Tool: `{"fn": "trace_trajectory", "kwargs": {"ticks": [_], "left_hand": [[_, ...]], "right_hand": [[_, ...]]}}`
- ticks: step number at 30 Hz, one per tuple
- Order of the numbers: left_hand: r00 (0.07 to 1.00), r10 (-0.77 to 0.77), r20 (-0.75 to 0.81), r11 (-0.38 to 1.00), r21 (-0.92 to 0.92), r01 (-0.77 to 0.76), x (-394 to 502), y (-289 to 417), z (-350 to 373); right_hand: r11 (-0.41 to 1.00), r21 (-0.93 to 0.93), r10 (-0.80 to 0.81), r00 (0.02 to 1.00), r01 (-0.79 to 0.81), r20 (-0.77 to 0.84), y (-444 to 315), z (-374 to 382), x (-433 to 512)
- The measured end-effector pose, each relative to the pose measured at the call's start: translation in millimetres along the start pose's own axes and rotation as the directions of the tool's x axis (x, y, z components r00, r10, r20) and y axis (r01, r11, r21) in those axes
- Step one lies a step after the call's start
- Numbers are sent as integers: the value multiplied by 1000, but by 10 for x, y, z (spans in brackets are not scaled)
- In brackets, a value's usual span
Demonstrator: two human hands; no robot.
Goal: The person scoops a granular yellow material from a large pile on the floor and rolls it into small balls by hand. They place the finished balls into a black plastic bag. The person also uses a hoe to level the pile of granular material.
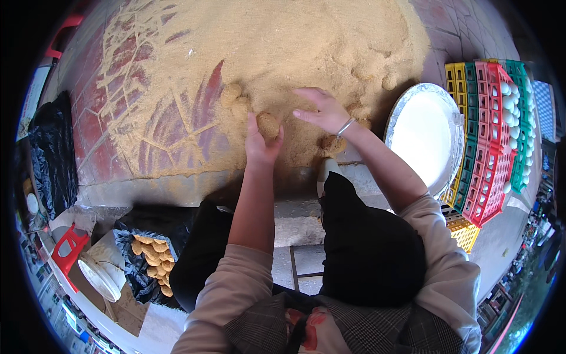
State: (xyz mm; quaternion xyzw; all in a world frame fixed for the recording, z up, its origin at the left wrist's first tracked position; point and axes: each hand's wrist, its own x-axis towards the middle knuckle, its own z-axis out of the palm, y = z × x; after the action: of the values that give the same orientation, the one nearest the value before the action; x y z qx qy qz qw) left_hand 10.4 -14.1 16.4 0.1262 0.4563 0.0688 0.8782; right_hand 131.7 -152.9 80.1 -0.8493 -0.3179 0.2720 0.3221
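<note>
A round, egg-sized ball coated in tan powder [268,125] rests in my left hand [262,148], with thumb and fingers around it. Two similar coated balls [231,94] lie touching just beyond it, on the far left side of my fingers. My right hand [323,110] is held over the tan powder [287,48], empty, its thumb and fingers apart. It wears a silver bangle [346,127] at the wrist. Below that wrist another coated lump [333,144] sits near the ledge. Whether the powder is sawdust or ground husk, I cannot tell.
To the right, a wide basin [459,118] holds something bright white. Stacked plastic crates [491,146] with pale eggs [510,106] stand beside it. At lower left are a black-bag-lined container [124,234] of coated balls [152,254], a white bucket [108,265] and a red stool [66,250].
</note>
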Motion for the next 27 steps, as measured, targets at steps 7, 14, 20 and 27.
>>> {"fn": "trace_trajectory", "kwargs": {"ticks": [7,14,20,27], "left_hand": [[966,180,-186,939,-260,-225,-4,-174,-111],[880,396,-260,899,305,-315,27,-140,-194],[690,710,-140,551,720,-421,239,-256,-345],[270,933,236,-170,954,-247,-22,-278,-218]], "right_hand": [[787,-495,-159,897,368,413,407,273,-120],[805,-591,208,958,-53,198,338,-120,-165],[806,-589,309,810,55,499,346,90,-411],[929,-335,58,957,-156,-284,586,82,200]]}}
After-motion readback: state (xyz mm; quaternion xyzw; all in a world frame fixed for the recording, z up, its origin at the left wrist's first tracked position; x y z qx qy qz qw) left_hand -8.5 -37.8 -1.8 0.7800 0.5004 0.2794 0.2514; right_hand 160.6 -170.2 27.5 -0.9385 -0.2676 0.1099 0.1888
